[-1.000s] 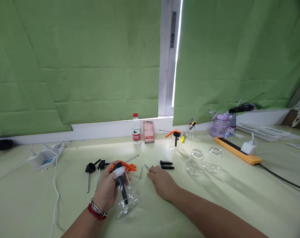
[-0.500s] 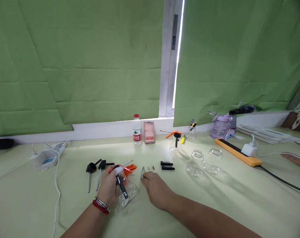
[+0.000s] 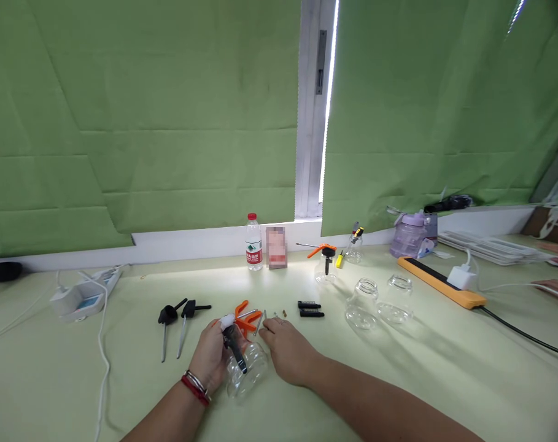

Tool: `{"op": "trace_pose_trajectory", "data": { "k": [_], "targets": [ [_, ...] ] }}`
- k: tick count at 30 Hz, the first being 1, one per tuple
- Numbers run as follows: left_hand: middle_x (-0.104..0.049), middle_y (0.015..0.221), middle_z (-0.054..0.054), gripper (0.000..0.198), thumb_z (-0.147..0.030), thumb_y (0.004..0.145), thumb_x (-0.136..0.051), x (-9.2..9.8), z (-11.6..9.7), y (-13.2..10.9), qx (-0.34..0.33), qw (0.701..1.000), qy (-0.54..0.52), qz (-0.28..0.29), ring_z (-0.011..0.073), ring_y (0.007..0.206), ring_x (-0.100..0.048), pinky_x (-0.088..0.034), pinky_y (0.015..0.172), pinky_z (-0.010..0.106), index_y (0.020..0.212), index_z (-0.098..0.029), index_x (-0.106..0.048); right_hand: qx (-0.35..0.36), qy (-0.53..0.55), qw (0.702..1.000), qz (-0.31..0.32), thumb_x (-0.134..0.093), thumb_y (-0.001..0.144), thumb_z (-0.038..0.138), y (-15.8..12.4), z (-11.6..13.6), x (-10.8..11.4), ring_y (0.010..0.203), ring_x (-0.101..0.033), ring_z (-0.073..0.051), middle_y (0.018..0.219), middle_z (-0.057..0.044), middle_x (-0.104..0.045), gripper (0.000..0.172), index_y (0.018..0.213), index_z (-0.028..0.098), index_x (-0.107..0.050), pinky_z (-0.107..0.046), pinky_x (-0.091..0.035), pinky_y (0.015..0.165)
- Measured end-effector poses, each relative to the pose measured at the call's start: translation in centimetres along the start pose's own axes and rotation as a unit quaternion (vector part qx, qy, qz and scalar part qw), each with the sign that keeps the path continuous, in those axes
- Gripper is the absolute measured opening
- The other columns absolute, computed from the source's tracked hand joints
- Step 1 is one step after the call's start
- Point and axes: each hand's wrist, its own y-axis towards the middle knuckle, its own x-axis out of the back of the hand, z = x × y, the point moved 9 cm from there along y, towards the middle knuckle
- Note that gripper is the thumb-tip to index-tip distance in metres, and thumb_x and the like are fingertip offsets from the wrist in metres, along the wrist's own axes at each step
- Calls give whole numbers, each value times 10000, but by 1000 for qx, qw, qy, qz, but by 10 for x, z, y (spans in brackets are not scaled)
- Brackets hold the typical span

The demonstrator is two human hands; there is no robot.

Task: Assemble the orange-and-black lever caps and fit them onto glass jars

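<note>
My left hand [image 3: 210, 355] is wrapped round the neck of a clear bottle [image 3: 247, 371] with a black pump part [image 3: 235, 350] inside, held tilted. Orange handle pieces [image 3: 248, 319] lie just beyond it. My right hand [image 3: 284, 348] rests low over the table, its fingertips at thin metal rods [image 3: 259, 321]; whether they grip one is too small to tell. A tiny brown piece [image 3: 285, 313] lies beyond these fingers. Two black spring parts [image 3: 310, 309] are to their right. Two black heads with grey tubes [image 3: 168, 315] lie left of my left hand.
Two clear bottles [image 3: 361, 305] stand at the right, with an orange-topped bottle [image 3: 326, 268] and a jar of tools [image 3: 353, 248] behind. A water bottle [image 3: 254, 244] stands at the back. A white cable [image 3: 104, 350] runs down the left; an orange power strip [image 3: 439, 283] is at right.
My left hand and its bottle have shifted slightly right, showing more of the orange pieces. The fingertips of my right hand have moved a little left with the rods.
</note>
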Motion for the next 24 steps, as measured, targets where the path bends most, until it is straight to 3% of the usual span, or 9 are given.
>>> {"op": "trace_pose_trajectory", "data": {
  "k": [5, 8, 11, 14, 16, 19, 24],
  "targets": [
    [-560, 510, 5, 156, -240, 699, -650, 3, 2, 1, 10, 1000, -8, -2, 148, 433, -533, -490, 467, 313, 660, -171, -516, 24, -2, 1000, 2, -489, 744, 134, -1, 4, -2, 1072, -459, -244, 1181, -129, -514, 553, 1294, 147, -428, -332, -362, 912],
    [-555, 506, -5, 128, -234, 701, -645, 3, -2, 1, 8, 1000, -19, -6, 145, 428, -533, -471, 445, 288, 688, -164, -538, 33, -11, 999, 6, -509, 725, 149, 0, 5, -4, 1063, -468, -256, 1180, -132, -519, 551, 1273, 149, -453, -344, -377, 898],
    [-572, 520, -3, 102, -229, 717, -620, 2, -10, -2, 5, 999, -47, -10, 141, 432, -543, -476, 454, 277, 690, -152, -559, 27, -18, 999, 14, -513, 706, 138, 0, 3, -4, 1033, -489, -255, 1169, -140, -532, 529, 1235, 137, -491, -346, -391, 881],
    [-622, 564, 24, 96, -219, 732, -585, 4, -23, -7, -11, 998, -66, -20, 156, 466, -578, -500, 485, 291, 677, -141, -578, 44, -27, 999, 3, -497, 739, 147, -2, 9, 1, 1113, -456, -267, 1253, -159, -498, 562, 1295, 112, -427, -367, -366, 929],
    [-645, 584, 34, 86, -208, 725, -580, 8, -30, -8, -25, 996, -74, -30, 161, 482, -593, -510, 494, 293, 684, -135, -596, 93, -37, 995, -11, -456, 791, 151, -4, 22, 4, 1208, -389, -266, 1335, -162, -439, 530, 1317, 116, -402, -386, -325, 979],
    [-658, 594, 38, 87, -215, 717, -588, 11, -35, -6, -42, 996, -76, -18, 173, 515, -619, -519, 501, 291, 706, -134, -618, 174, -60, 983, -13, -424, 832, 153, -8, 41, 5, 1264, -338, -256, 1383, -149, -398, 421, 1248, 134, -485, -397, -289, 1012],
    [-659, 573, 48, 96, -218, 713, -590, 16, -34, -2, -46, 997, -65, -20, 201, 548, -644, -521, 497, 293, 695, -130, -624, 173, -84, 981, -3, -411, 851, 170, -1, 39, 0, 1214, -406, -264, 1349, -163, -438, 361, 1185, 118, -540, -413, -306, 1000]
  ]
}}
